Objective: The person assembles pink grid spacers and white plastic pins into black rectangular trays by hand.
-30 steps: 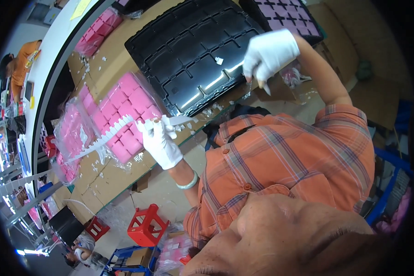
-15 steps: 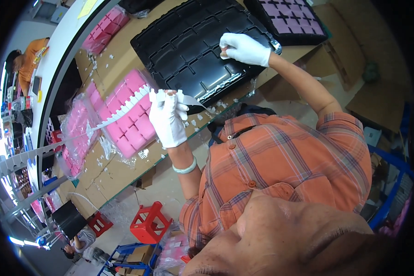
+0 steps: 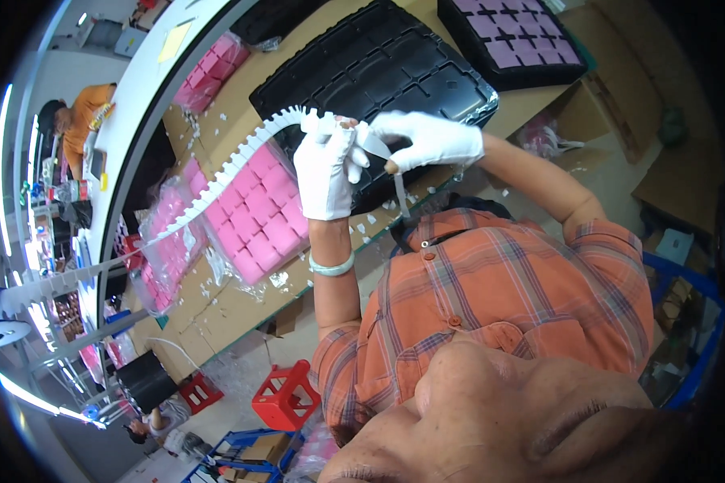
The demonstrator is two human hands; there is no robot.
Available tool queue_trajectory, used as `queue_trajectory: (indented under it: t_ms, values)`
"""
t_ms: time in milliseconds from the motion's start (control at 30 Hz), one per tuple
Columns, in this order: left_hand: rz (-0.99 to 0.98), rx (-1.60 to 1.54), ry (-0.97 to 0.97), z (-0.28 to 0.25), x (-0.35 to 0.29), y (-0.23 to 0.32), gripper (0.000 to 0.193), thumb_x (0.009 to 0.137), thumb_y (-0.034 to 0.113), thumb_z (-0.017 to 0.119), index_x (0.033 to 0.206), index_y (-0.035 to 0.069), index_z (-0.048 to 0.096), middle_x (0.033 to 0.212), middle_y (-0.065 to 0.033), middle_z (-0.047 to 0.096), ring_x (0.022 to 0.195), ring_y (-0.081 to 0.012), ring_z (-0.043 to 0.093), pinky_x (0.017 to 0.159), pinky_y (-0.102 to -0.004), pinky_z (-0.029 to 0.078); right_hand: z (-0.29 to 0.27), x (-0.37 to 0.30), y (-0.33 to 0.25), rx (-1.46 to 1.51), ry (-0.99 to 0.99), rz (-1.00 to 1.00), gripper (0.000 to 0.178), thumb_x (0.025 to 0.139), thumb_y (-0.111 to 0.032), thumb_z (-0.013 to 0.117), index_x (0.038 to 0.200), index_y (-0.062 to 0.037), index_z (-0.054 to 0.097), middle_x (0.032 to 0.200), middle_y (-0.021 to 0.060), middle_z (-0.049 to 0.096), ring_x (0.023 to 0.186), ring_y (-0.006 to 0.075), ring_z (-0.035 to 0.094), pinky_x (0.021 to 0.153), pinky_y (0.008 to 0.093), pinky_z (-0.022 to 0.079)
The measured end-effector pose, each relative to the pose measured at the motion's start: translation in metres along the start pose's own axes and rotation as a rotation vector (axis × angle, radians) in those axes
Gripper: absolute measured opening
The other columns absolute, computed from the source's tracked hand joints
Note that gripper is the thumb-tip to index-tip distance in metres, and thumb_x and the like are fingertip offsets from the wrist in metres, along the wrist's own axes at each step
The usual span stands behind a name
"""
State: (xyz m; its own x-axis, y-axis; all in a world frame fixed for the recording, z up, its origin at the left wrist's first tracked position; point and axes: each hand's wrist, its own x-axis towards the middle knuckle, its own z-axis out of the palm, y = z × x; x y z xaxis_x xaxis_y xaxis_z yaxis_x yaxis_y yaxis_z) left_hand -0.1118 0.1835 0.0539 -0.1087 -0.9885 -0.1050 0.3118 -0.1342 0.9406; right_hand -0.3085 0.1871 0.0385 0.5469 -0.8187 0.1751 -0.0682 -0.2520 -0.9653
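Note:
A long white notched strip (image 3: 232, 167) arches from the far left up to my white-gloved left hand (image 3: 325, 181). Closed on the strip near its end, this hand has a pale bangle at its wrist. A loose tail of the strip curls down beyond its fingers. My right hand (image 3: 439, 143), gloved with a bare thumb tip showing, is beside that tail, its thumb and fingers apart. Whether its fingertips touch the strip is hard to see. Behind both hands lies a large black moulded plastic tray (image 3: 379, 60) with raised rectangular sections, partly hidden by them.
Pink foam blocks (image 3: 258, 211) and plastic-wrapped pink pieces (image 3: 169, 233) lie on the brown work surface (image 3: 197, 310), with small white scraps around. A black tray with lilac inserts (image 3: 511, 40) sits at the far right. A red stool (image 3: 286, 394) stands below. Another person in orange is at far left.
My right hand has left the black tray and come left beside the strip's end. My left hand has risen slightly, lifting the strip into a higher arch. The whole view has shifted a little.

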Motion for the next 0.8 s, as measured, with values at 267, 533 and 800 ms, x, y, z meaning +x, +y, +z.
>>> queue_trajectory:
  t_ms: [267,533,800]
  values:
    - [0.101,0.221,-0.458,0.004,0.109,0.014,0.011,0.087,0.013,0.07,0.092,0.003,0.066,0.087,-0.0069,0.068,0.059,-0.0033,0.046,0.052,-0.018,0.034,-0.097,0.01,0.024,-0.168,0.277,-0.082,0.015,0.085,-0.004,0.066,0.099,-0.0045,0.073,0.084,0.0026,0.064,0.08,0.0116,0.062,0.077,0.0247,0.05]
    - [0.46,0.681,-0.501,0.036,0.269,-0.042,0.011,0.082,0.009,0.07,0.09,0.002,0.072,0.089,-0.0034,0.071,0.086,-0.0138,0.065,0.08,-0.0252,0.049,-0.215,0.093,0.101,-1.102,0.392,-0.245,0.019,0.083,-0.013,0.063,0.092,-0.0232,0.076,0.081,0.0088,0.058,0.081,0.027,0.061,0.072,0.037,0.049]
    - [0.815,1.187,-0.53,0.034,0.313,-0.065,0.013,0.077,0.008,0.072,0.09,0.011,0.074,0.095,-0.0068,0.072,0.096,-0.0259,0.067,0.087,-0.0359,0.051,-0.225,0.125,0.112,-1.344,0.108,-0.302,0.034,0.086,-0.032,0.065,0.072,-0.0012,0.065,0.076,0.0209,0.063,0.074,0.0384,0.064,0.071,0.0447,0.051]
